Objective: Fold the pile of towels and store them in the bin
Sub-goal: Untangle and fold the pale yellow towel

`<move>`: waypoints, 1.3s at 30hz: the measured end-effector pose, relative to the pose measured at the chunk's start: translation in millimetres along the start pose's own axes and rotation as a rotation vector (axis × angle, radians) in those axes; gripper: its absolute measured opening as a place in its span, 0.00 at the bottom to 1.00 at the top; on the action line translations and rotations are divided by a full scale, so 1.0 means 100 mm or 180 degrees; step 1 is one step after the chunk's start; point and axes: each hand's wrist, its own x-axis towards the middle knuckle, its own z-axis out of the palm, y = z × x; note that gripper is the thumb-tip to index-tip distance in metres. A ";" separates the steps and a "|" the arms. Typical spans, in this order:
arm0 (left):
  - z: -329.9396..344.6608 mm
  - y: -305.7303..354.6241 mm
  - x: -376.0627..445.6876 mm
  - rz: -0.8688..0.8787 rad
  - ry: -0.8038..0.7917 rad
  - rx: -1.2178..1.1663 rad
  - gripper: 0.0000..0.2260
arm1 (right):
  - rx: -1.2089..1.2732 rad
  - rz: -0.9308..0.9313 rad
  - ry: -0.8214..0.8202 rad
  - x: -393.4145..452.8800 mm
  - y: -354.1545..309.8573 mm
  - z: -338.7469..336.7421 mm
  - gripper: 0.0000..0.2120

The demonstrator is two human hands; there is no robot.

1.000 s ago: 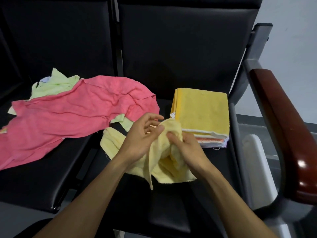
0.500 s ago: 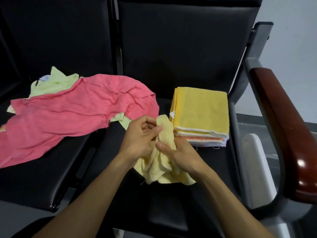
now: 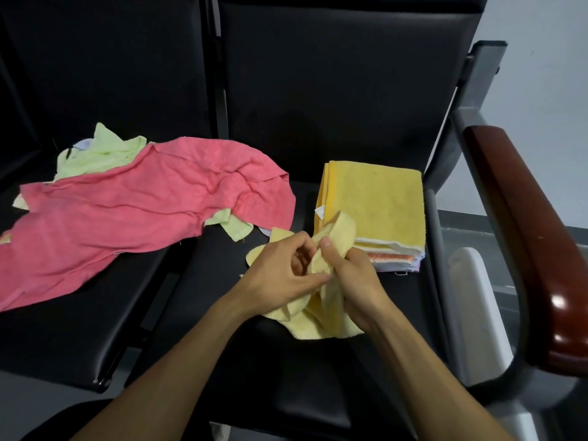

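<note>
Both hands, left hand (image 3: pixel 283 268) and right hand (image 3: pixel 353 275), pinch the bunched yellow towel (image 3: pixel 321 310), fingers clamped. I'd find two corners, shake flat on the seat (image 3: pixel 197 300).

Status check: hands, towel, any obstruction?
Left hand and right hand both grip the pale yellow towel, bunched, unfolded. Folded stack beside it. Nothing in the way.

2 bare forearms with no sleeves, left grip (image 3: pixel 283 268) and right grip (image 3: pixel 356 278) ungloved.
</note>
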 end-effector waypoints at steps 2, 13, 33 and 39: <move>-0.01 -0.02 0.01 0.0057 0.0101 0.0082 0.06 | 0.0085 -0.0003 -0.0130 0.00 -0.01 -0.01 0.15; -0.14 -0.08 0.08 -0.0151 0.1398 -0.0770 0.03 | -0.0380 -0.0677 0.0317 -0.02 -0.06 -0.01 0.06; -0.10 -0.01 0.02 -0.0203 0.0658 -0.0830 0.07 | 0.0271 -0.0490 -0.0207 -0.07 -0.12 0.02 0.09; -0.10 -0.01 0.03 -0.0172 0.0617 -0.0844 0.09 | -0.0193 -0.0801 -0.0032 -0.09 -0.12 0.01 0.17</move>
